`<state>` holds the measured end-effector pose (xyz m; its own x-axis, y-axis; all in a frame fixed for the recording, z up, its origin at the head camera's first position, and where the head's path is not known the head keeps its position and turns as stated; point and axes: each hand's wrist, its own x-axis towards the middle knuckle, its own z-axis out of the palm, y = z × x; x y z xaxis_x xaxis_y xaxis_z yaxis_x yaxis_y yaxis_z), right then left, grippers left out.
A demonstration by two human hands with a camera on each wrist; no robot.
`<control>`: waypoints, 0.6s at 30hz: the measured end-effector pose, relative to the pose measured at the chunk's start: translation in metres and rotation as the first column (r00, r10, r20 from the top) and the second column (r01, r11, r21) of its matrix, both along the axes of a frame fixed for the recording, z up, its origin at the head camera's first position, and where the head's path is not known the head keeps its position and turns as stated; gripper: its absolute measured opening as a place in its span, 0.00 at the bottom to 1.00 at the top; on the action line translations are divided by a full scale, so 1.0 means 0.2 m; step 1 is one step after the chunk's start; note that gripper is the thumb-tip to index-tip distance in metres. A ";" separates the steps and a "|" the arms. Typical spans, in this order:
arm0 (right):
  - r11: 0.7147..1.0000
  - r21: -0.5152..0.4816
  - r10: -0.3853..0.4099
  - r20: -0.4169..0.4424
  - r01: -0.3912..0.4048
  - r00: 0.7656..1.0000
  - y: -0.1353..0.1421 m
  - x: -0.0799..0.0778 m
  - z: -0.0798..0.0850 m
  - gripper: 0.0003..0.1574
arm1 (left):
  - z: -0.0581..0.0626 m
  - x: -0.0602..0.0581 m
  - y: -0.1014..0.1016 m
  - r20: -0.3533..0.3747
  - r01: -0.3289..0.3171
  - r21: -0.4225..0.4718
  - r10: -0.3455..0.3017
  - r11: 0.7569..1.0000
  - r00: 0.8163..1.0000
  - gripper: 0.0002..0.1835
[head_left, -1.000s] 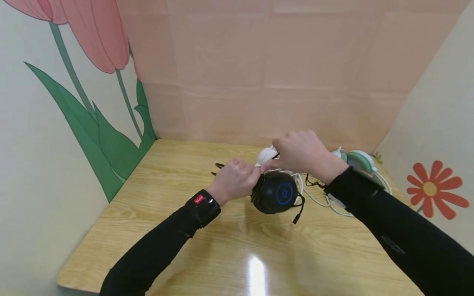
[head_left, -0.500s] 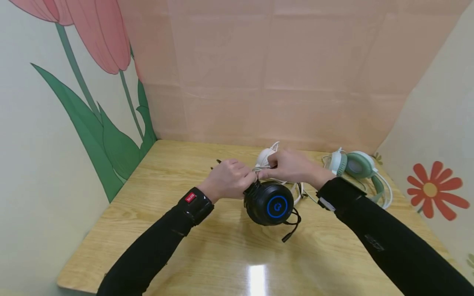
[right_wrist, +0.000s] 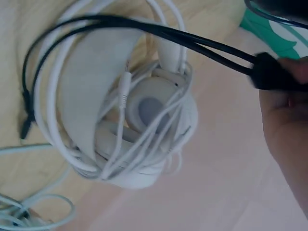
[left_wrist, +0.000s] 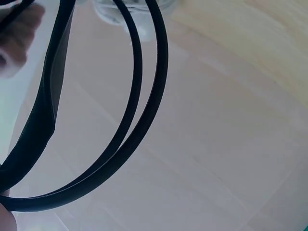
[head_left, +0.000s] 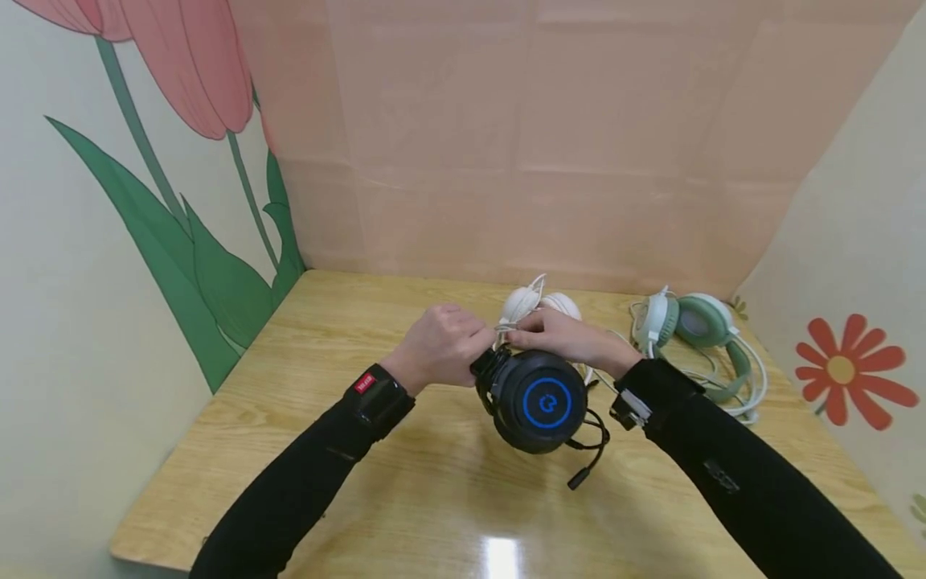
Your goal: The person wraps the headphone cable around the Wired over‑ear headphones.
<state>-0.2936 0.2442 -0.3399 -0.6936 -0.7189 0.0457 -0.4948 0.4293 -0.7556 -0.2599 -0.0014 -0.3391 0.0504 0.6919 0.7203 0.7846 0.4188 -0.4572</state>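
A black headset [head_left: 544, 402] with a glowing blue ring on its ear cup hangs over the table. My left hand [head_left: 447, 346] grips it beside that cup; the left wrist view shows its headband [left_wrist: 161, 62] as curved black bands. Just to the right, my right hand [head_left: 563, 334] pinches the black cable [right_wrist: 187, 41] at its thick splitter piece [right_wrist: 267, 71]. The doubled cable runs across the right wrist view, above white headphones [right_wrist: 79, 91] wrapped in their own cord. The headset's microphone boom [head_left: 579, 478] dangles below the ear cup.
White headphones stand behind my hands on the wooden table [head_left: 304, 450]. Green-and-white headphones [head_left: 702, 322] lie at the back right, their pale cord [right_wrist: 48, 199] loosely coiled. A pink sheet [head_left: 434, 145] covers the back; walls border both sides.
The headset has come nearer to me and lower in the head view. My right hand has dropped and drawn back, uncovering the green-and-white headphones and more of the white ones.
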 end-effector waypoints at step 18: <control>0.979 -0.199 0.081 0.136 -0.053 0.987 0.06 0.08 -0.16 0.10 | -0.01 0.01 -0.01 0.195 0.081 0.152 -0.110 0.985 0.975 0.12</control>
<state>-0.2775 0.2570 -0.3709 -0.6535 -0.7511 0.0934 -0.3988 0.2368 -0.8859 -0.2579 -0.0043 -0.3407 -0.0453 0.5804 0.8131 0.8938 0.3871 -0.2265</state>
